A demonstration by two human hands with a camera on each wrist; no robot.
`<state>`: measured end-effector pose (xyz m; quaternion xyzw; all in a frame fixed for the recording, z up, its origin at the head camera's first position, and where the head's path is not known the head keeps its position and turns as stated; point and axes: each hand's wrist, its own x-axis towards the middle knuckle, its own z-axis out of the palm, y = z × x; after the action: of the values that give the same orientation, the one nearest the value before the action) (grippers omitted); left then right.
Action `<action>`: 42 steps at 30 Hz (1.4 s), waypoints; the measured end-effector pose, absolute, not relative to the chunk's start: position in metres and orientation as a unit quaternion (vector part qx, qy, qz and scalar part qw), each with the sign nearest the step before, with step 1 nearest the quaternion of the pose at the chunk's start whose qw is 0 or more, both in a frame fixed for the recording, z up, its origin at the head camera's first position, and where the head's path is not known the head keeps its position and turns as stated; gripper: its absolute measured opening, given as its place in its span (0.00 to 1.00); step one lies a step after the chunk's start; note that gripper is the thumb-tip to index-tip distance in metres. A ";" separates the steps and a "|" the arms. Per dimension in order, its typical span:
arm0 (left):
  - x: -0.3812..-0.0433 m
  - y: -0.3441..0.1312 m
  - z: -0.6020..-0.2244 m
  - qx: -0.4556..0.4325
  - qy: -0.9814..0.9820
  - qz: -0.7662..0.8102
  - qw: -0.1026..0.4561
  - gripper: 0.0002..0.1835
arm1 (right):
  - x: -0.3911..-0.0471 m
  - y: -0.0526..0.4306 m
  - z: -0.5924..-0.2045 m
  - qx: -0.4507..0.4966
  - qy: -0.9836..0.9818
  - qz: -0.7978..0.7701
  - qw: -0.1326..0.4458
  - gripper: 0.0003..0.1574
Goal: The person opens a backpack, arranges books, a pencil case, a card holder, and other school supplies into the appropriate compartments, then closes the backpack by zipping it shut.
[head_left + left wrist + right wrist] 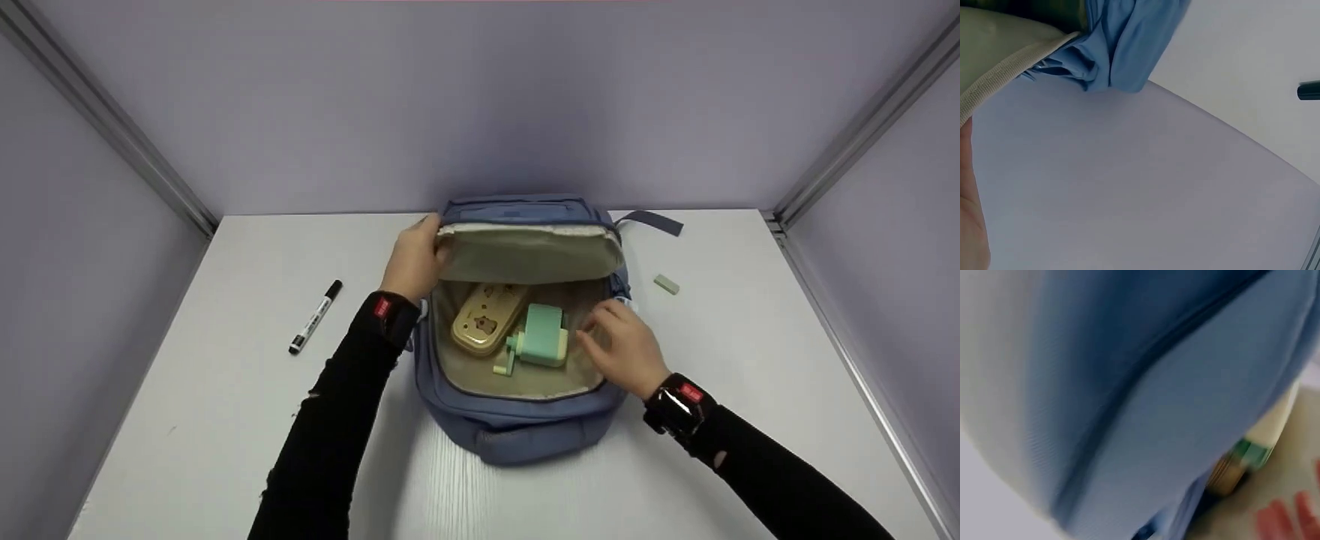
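Observation:
A blue backpack [525, 450] lies on the table with its main compartment unzipped. My left hand [414, 259] grips the left edge of its raised front flap [532, 255], also visible as the pale-lined flap [994, 50] in the left wrist view. Inside rest a yellow pencil case [480, 319] with a bear print and a mint-green crank pencil sharpener [541, 337], side by side. My right hand [624, 351] is over the bag's right rim, fingers loosely bent, just right of the sharpener, holding nothing. Its fingers [1280, 520] look blurred in the right wrist view.
On the table's left side lies a black-and-white marker [315, 319]. A small pale green eraser [666, 284] sits to the right of the bag, near a dark strap [652, 221]. Grey panels [525, 97] wall in the table at the back and both sides.

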<state>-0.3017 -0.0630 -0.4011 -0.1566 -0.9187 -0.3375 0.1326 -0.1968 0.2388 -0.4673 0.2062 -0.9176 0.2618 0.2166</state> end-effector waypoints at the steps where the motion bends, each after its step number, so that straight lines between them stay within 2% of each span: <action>1: -0.296 -0.065 -0.406 -0.166 -0.916 -0.339 0.138 0.06 | -0.197 0.245 -0.469 0.191 -0.912 0.272 0.242 0.07; 4: -0.275 -0.074 -0.424 -0.205 -0.905 -0.335 0.164 0.08 | -0.199 0.262 -0.475 0.122 -0.905 0.310 0.265 0.05; 7: -0.249 -0.085 -0.449 -0.260 -0.896 -0.299 0.202 0.14 | -0.204 0.274 -0.480 0.040 -0.907 0.352 0.227 0.02; 12: -0.213 -0.098 -0.493 -0.345 -0.871 -0.214 0.278 0.18 | -0.216 0.286 -0.487 -0.052 -0.911 0.386 0.134 0.13; 15: -0.197 -0.098 -0.509 -0.369 -0.858 -0.185 0.306 0.21 | -0.222 0.289 -0.491 -0.079 -0.909 0.396 0.106 0.17; 21: -0.166 -0.078 -0.514 -0.368 -0.858 -0.162 0.319 0.26 | -0.232 0.291 -0.491 -0.116 -0.899 0.412 0.092 0.21; 27: -0.135 -0.048 -0.513 -0.365 -0.874 -0.121 0.297 0.29 | -0.251 0.296 -0.486 -0.149 -0.893 0.424 0.036 0.29; 29: -0.130 -0.041 -0.517 -0.356 -0.879 -0.111 0.298 0.29 | -0.257 0.299 -0.487 -0.157 -0.892 0.423 0.017 0.30; 34: -0.131 -0.034 -0.527 -0.342 -0.876 -0.117 0.318 0.15 | -0.262 0.308 -0.492 -0.161 -0.890 0.427 -0.003 0.26; 39: -0.140 -0.045 -0.530 -0.347 -0.870 -0.138 0.322 0.16 | -0.248 0.311 -0.497 -0.165 -0.875 0.454 -0.002 0.22; 42: -0.149 -0.056 -0.531 -0.354 -0.865 -0.144 0.324 0.15 | -0.233 0.306 -0.501 -0.173 -0.867 0.468 0.021 0.17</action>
<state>-0.1486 -0.0562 -0.5311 -0.3540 -0.8654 -0.1435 0.3244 -0.2334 0.3059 -0.5014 -0.1729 -0.8665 0.4678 0.0210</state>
